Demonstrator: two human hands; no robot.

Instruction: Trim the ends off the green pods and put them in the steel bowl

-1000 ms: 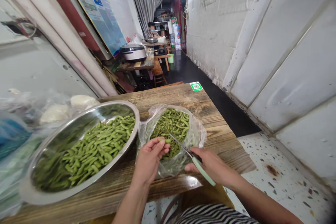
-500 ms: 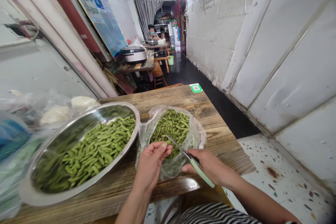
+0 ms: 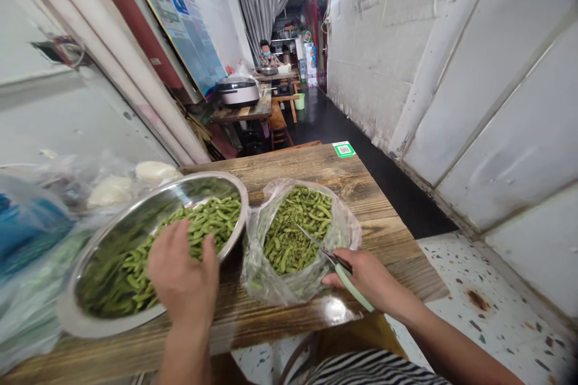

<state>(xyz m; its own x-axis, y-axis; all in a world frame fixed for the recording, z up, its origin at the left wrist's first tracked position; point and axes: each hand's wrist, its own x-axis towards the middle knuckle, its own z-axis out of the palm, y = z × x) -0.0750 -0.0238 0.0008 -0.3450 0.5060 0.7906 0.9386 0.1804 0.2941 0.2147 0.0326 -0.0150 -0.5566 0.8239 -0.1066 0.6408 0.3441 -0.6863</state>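
Note:
My left hand (image 3: 184,271) is over the near right side of a wide steel basin (image 3: 81,326), fingers apart, slightly blurred. Green edamame pods (image 3: 212,219) fill much of the basin, and the hand hides some of them. My right hand (image 3: 361,274) grips scissors (image 3: 350,286) with pale green handles. Their blades point up and left over a clear plastic bag (image 3: 259,277), rolled open on the table. More edamame pods (image 3: 293,228), mixed with bits of stem, lie inside this bag. Nothing shows between the scissor blades.
Basin and bag stand on a wooden table (image 3: 383,216) with a green QR-code sticker (image 3: 344,150) at its far corner. Plastic bags (image 3: 31,222) crowd the left side. Farther back are a cooker (image 3: 238,91) on another table and a seated person (image 3: 270,59). A white wall runs along the right.
My left hand has moved left from the scissor tips to the basin, and its fingers have spread from a pinch. My right hand still holds the scissors over the bag.

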